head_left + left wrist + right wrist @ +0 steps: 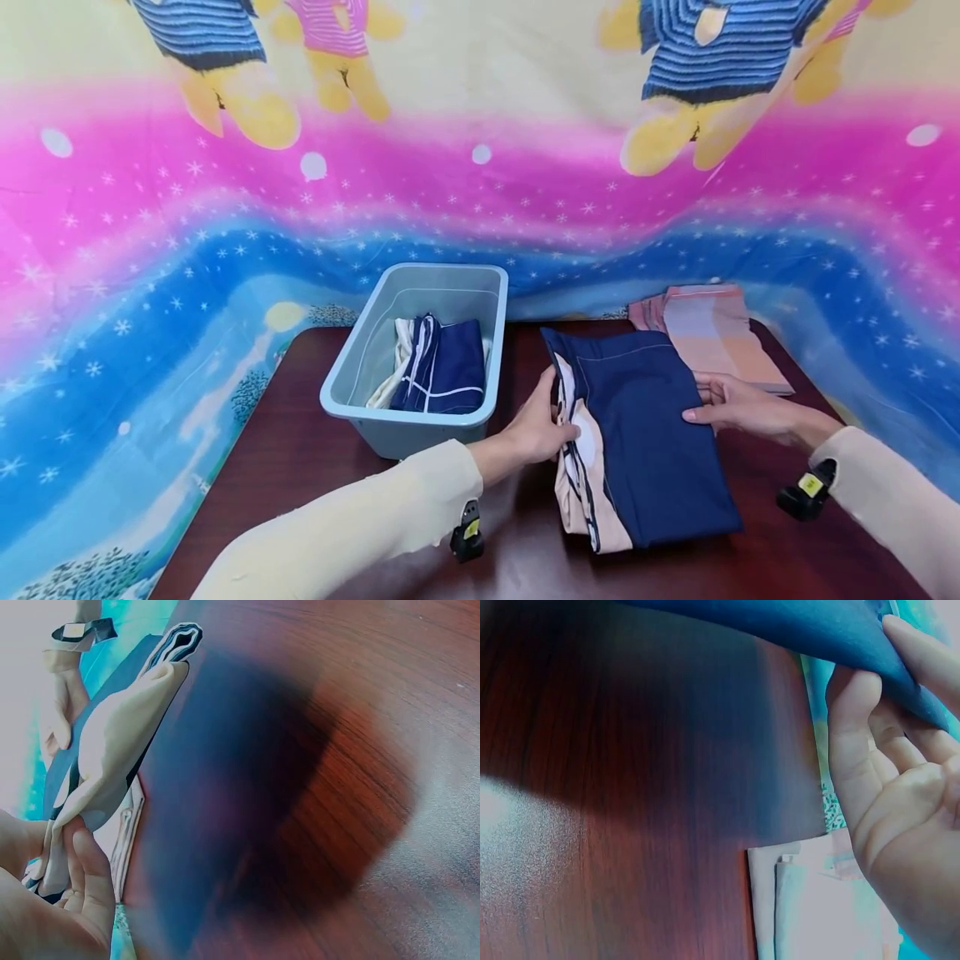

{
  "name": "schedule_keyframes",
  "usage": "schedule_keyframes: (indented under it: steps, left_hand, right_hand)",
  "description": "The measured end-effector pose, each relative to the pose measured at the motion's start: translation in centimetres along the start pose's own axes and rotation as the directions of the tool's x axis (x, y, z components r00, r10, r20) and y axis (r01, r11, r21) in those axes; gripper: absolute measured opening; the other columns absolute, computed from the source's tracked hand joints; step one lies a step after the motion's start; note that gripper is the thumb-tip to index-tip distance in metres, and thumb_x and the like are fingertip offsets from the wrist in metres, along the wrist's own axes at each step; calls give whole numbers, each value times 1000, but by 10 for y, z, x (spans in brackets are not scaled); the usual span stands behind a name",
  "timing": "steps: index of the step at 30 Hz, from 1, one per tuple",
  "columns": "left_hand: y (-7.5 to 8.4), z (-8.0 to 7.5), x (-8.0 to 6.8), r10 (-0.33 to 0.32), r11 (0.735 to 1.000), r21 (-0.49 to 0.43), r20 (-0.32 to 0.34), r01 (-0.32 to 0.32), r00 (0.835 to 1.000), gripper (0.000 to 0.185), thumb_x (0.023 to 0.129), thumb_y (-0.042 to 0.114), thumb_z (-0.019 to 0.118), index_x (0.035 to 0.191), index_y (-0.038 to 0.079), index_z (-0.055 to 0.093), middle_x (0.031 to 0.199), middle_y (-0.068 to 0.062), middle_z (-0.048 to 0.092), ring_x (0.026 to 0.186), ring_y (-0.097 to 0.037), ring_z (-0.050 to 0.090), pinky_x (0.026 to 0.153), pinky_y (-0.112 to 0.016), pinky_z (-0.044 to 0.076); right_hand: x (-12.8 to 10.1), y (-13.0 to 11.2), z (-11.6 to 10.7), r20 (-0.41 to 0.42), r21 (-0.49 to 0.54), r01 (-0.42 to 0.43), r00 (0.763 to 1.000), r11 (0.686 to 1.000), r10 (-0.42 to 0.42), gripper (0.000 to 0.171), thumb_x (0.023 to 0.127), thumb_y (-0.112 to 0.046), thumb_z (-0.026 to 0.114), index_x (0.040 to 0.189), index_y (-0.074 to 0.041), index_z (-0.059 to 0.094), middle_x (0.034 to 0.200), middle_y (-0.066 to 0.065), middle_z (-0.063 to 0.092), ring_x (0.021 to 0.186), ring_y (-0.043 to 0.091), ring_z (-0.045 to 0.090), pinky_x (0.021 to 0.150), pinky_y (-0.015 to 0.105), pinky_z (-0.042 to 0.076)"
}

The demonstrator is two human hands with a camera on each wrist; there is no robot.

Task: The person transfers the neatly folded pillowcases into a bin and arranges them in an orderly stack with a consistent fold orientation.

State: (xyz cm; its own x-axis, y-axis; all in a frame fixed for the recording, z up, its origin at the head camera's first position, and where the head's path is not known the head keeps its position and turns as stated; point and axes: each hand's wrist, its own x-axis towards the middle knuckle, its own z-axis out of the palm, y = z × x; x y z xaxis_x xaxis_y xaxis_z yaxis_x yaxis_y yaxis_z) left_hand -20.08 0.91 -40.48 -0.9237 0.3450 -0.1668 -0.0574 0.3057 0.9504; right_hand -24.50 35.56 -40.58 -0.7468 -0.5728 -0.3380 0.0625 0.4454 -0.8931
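Observation:
Both hands hold a folded navy cloth [660, 442] up off the table at the right of the head view, its shadow showing below in the wrist views. Its layered left edge shows peach and white patterned fabric [124, 727]. My left hand [534, 425] pinches those layers at the left side, thumb in front and fingers behind. On the opposite edge, my right hand [742, 407] grips the navy fold [832, 634] between thumb and fingers. Parts of the fingers of both hands are hidden behind the cloth in the head view.
A grey-blue plastic bin [420, 435] stands left of the hands, holding a folded navy cloth [461, 367] and a cream cloth [384, 392]. Folded pink and peach cloths [723, 333] lie at the table's back right corner. A printed curtain [480, 192] hangs behind the dark wooden table [300, 475].

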Motion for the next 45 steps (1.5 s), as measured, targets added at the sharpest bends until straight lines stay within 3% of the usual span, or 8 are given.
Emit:
schedule_keyframes:
  steps: [4,8,13,16,20,26,33,45]
  left_hand:
    - [6,-2,-2,-4,1000,4,4,4,1000,93,92,-1,66,162,31,14,91,-9,66,58,-16,59,44,-29,50]
    - [11,-6,-6,4,1000,23,15,-4,1000,94,91,-1,67,162,31,13,91,-10,66,57,-16,57,46,-29,51]
    - [18,-10,-9,3,999,52,24,-4,1000,94,92,1,67,163,29,11,88,-9,65,59,-16,59,49,-30,53]
    - [22,-13,-11,6,998,66,27,-8,1000,95,92,1,67,163,29,10,85,-9,65,57,-20,59,50,-31,54]
    - [27,-17,-12,20,996,83,27,-23,999,94,93,2,67,163,30,10,83,-9,65,55,-22,59,50,-31,54]
    - [34,-20,-14,16,995,94,25,-19,1000,93,93,3,67,163,30,11,84,-9,67,54,-18,59,52,-32,55]
    - [40,-26,-14,14,996,87,9,-15,1000,95,92,3,68,163,27,10,108,-16,72,58,-15,61,52,-29,55]
    - [57,-48,-21,14,999,47,27,-15,1000,97,92,4,69,163,22,6,106,-17,72,56,-20,60,54,-30,55]
  right_hand:
    - [-1,-5,2,-24,-18,-21,1000,1000,21,95,103,-17,57,158,0,-18,161,36,22,136,22,55,100,38,55]
    - [-2,-11,4,-65,-47,-40,997,998,37,99,102,-20,60,157,1,-21,161,40,7,147,52,27,102,44,53]
    - [-3,-19,6,-31,24,-9,999,1000,10,100,103,-15,58,156,-4,-25,160,41,15,131,20,59,98,40,56]
    - [-4,-23,6,-23,60,5,1000,998,-4,99,103,-13,57,156,-7,-27,158,41,18,116,5,65,96,37,56]
    - [-3,-28,6,-66,23,-5,998,1000,7,99,102,-16,59,158,-5,-22,160,40,16,122,8,62,96,36,56]
    - [-1,-37,4,-118,-61,-14,993,998,7,97,100,-19,62,159,2,-13,161,40,16,139,37,48,97,38,55]
    - [-2,-47,2,-135,-59,0,991,998,-8,97,100,-19,63,160,-2,-11,163,36,14,118,-11,52,95,32,55]
    - [-1,-71,3,-147,-21,24,989,999,-27,94,101,-17,61,161,-6,-11,161,35,22,110,-10,62,93,34,58]
